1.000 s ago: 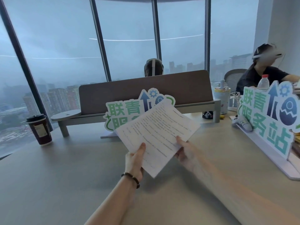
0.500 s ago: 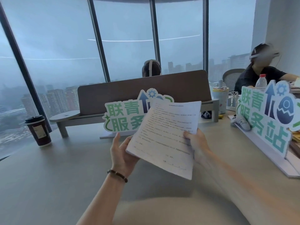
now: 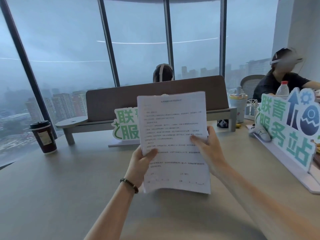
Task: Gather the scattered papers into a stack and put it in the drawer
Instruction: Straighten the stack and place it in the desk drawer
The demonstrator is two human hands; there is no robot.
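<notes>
A stack of white printed papers [image 3: 173, 129] stands upright in the air above the beige table [image 3: 60, 187], its printed side toward me. My left hand [image 3: 139, 163] grips the stack's left edge, thumb on the front. My right hand [image 3: 210, 149] grips the right edge, thumb across the front sheet. The lower edge of the stack hangs a little above the tabletop. No drawer is in view.
A dark paper coffee cup [image 3: 44, 137] stands at the left. Two green-and-white cut-out signs [image 3: 124, 125] [image 3: 285, 130] stand behind the papers and at the right. A brown desk divider [image 3: 155, 99], a game controller [image 3: 259, 134], bottles, and two seated people lie beyond.
The stack has turned from tilted to upright and squared. My left hand moved from under the sheets to grip the left edge; my right hand shifted up the right edge.
</notes>
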